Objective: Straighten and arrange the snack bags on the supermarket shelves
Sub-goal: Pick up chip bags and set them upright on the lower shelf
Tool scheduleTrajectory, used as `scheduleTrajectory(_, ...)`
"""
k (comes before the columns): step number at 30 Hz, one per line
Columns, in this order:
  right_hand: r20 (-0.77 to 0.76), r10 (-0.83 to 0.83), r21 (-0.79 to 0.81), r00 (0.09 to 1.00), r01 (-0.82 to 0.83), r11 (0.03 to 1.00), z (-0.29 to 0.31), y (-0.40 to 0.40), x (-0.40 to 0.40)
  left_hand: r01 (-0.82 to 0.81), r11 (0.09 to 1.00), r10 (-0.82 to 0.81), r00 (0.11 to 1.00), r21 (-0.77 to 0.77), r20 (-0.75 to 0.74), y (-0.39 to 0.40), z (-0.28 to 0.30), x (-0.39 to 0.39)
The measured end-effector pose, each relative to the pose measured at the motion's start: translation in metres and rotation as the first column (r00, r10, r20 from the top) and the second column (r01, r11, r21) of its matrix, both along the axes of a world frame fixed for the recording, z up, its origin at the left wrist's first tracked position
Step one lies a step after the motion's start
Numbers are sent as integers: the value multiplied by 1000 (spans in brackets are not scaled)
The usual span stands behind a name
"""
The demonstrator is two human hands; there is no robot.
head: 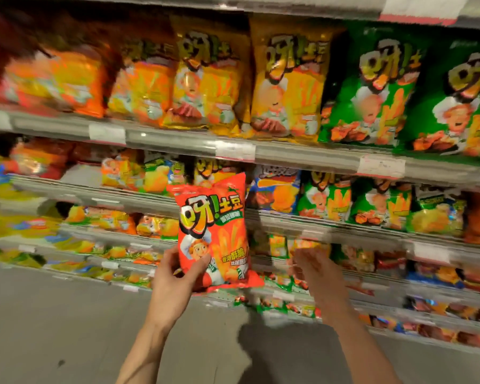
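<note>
A: From the head camera, what is the left hand [175,275] doing?

B: It is holding a red snack bag [215,234] upright in front of the shelves [233,151], its grip clamped on the bag's lower left corner, thumb lying across the front and fingers curling behind.

A: And the right hand [313,268]?

B: It is hovering just right of the bag, apart from it, fingers loosely bent and holding nothing. It is blurred, so finer detail is hard to tell.

A: Where is the bag sitting against the display?

B: It is hanging in the air before the middle shelves, below the row of yellow bags [286,84] and left of the green bags [372,87] standing on the upper shelf.

A: Anything underneath?

B: The grey floor [53,314] is showing at lower left, with more blurred packets filling the lower shelves.
</note>
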State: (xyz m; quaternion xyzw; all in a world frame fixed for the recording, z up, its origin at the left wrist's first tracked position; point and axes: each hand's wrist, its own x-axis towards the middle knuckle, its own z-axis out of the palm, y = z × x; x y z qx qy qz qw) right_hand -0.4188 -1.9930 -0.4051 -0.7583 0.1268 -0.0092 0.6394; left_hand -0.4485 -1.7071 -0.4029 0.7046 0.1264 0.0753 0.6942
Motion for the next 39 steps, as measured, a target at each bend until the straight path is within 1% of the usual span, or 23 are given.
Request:
scheduleTrajectory(4, -23, 81, 1, 996, -81, 997, -8, 73, 8, -105, 993, 105, 994, -55, -7, 76, -1, -19)
scheduleTrajectory(9, -43, 202, -19, 978, -203, 979, -10, 162, 40, -262, 960, 260, 965, -95, -30, 157, -3, -24)
scheduleTrajectory(11, -37, 247, -63, 968, -249, 966, -12, 195, 56, -307, 947, 305, 952, -90, -41, 185, -3, -21)
scheduleTrajectory(15, 48, 371, -216, 927, -353, 910, -4, 267, 89, -352, 934, 350, 936, -64, -47, 243, -4, -5)
scheduleTrajectory(18, 102, 473, -186, 875, -451, 873, 0, 321, 118, -376, 926, 376, 927, -22, -22, 285, 0, 14)
scheduleTrajectory(20, 115, 501, -116, 858, -489, 864, -4, 357, 140, -388, 921, 389, 921, 12, -13, 313, 4, 26)
scheduleTrajectory(21, 106, 489, -44, 866, -488, 872, -5, 374, 150, -384, 923, 385, 923, 30, -17, 328, 7, 32)
scheduleTrajectory(23, 70, 455, 51, 888, -459, 887, -4, 409, 171, -367, 929, 368, 929, 46, -24, 355, 12, 46)
scheduleTrajectory(25, 45, 438, 39, 898, -440, 897, -4, 438, 190, -344, 937, 346, 938, 60, -30, 381, 15, 62)
scheduleTrajectory(28, 71, 426, -24, 902, -426, 905, -7, 465, 205, -287, 953, 292, 956, 97, -36, 413, 14, 88)
scheduleTrajectory(32, 54, 334, -16, 941, -333, 943, -7, 476, 215, -227, 968, 231, 972, 106, -28, 442, 8, 124)
scheduleTrajectory(33, 65, 307, -61, 949, -304, 951, -8, 477, 219, -202, 973, 206, 978, 114, -20, 448, 5, 135)
scheduleTrajectory(36, 123, 210, -279, 970, -169, 945, -9, 478, 223, -112, 983, 116, 993, 146, -14, 464, -1, 174)
scheduleTrajectory(39, 220, 96, -496, 971, 26, 868, -14, 482, 224, -25, 990, 28, 999, 142, -19, 475, -7, 210)
